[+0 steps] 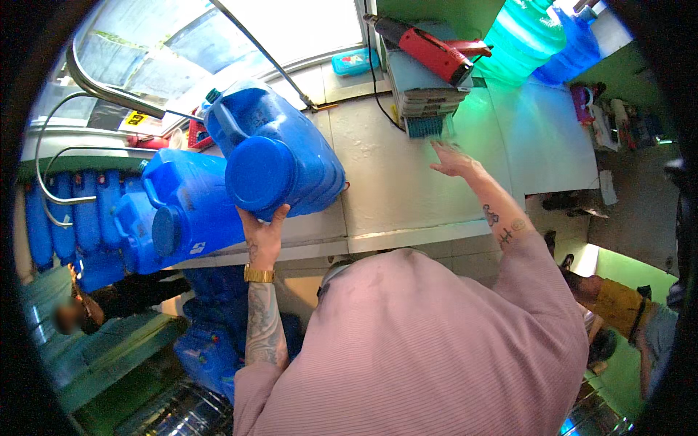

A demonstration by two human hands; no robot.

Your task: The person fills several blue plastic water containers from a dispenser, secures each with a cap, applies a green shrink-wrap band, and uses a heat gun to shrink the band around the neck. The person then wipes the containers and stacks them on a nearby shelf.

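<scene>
A large blue plastic water jug (305,147) with a broad round blue cap (259,173) stands on the counter before me. My left hand (262,231) grips it from below, thumb and fingers against the underside by the cap. A gold watch (259,273) is on that wrist. Off to the right, my right hand (455,161) reaches over the counter with its fingers apart and blurred. Its fingertips are close to a stack of white boxes (428,103); I see nothing held in it. A red heat gun (433,52) lies on top of the stack.
Another blue jug (191,201) stands left of the first, near curved metal pipes (82,201). A green bottle (523,41) and a blue bottle (572,46) stand at the back right. A dark cord (376,82) hangs beside the boxes. Other people (621,300) are at the sides.
</scene>
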